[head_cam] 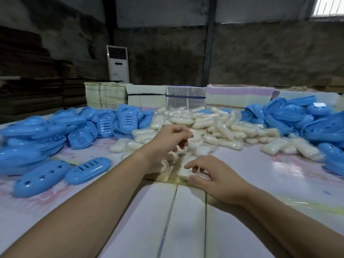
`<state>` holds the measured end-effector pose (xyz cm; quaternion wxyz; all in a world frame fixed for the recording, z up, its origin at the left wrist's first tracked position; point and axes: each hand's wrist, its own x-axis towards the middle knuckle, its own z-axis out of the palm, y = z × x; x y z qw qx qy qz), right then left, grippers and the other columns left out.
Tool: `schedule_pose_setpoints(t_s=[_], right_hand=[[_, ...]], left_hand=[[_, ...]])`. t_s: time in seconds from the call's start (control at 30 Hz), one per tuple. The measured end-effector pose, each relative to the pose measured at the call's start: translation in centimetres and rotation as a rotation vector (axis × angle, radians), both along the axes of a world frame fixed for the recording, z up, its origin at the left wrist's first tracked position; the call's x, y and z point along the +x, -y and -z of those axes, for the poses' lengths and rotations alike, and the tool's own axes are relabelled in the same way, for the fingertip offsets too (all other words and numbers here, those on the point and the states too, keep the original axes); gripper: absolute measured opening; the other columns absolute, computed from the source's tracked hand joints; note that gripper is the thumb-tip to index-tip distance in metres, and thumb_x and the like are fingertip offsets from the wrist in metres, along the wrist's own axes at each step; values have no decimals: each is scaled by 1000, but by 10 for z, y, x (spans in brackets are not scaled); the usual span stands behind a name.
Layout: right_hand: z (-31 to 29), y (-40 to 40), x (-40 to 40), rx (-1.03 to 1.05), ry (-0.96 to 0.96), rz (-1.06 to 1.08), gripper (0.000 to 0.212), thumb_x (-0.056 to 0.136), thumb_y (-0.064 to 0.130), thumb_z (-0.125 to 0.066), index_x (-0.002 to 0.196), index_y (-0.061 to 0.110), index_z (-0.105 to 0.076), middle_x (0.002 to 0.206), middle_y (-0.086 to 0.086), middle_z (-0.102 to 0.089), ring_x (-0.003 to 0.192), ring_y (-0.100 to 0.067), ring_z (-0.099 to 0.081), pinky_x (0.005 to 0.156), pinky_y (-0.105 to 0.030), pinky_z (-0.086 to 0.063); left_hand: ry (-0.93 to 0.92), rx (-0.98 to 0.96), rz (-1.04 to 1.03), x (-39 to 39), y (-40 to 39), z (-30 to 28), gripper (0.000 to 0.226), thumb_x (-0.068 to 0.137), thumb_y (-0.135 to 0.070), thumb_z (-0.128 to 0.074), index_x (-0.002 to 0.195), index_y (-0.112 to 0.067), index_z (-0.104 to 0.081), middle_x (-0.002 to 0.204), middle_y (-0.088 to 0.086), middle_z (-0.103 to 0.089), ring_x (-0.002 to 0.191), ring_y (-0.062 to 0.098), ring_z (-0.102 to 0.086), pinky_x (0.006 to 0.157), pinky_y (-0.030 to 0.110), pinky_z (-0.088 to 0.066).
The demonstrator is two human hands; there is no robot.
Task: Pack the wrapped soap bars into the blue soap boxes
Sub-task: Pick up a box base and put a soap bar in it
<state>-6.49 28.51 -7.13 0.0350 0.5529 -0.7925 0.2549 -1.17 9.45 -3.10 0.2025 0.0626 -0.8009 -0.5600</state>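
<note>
Blue soap boxes (40, 178) (slotted, holed)

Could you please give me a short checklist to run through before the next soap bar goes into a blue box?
1. Wrapped soap bars within reach: ok. The soap pile lies just past both hands.
2. Left hand free to pick: cannot tell. Its fingers are curled over the near edge of the pile and blurred.
3. Right hand free: cannot tell. Its fingers curl loosely low over the table, nothing plainly held.
4. Blue box parts at hand: ok. Two closed-looking shells lie near the left forearm, with heaps on the left and on the right.
5. An open box ready in front: not ok. None sits between the hands.
</note>
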Motion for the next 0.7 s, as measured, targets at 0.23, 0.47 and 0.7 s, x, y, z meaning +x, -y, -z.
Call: schedule_pose_setpoints(t_s=[0.23, 0.47, 0.7], right_hand=[[1, 10, 14, 88, -146, -214, 23, 95, 51, -50, 118, 54, -48, 108, 35, -44, 108, 5, -39, 92, -15, -34], [4, 13, 14, 99, -142, -251, 31, 97, 48, -49, 127, 43, -51, 110, 34, -46, 110, 3, -38, 93, -13, -31], [9, 13, 8, 68, -88, -230, 28, 94, 48, -53, 122, 50, -52, 115, 41, -42, 114, 4, -40, 94, -12, -30]], left_hand=[[211, -594, -883, 43, 132, 3, 19, 93, -21, -56, 108, -24, -66, 109, 3, -65, 109, 28, -56, 86, 38, -48], [917, -805, -911, 87, 194, 27, 41, 93, -19, -54, 132, -9, -51, 138, 20, -51, 130, 39, -45, 106, 49, -44], [721, -929, -905, 87, 194, 21, 20, 90, -5, -59, 105, -15, -68, 112, 11, -66, 105, 32, -59, 86, 46, -56]])
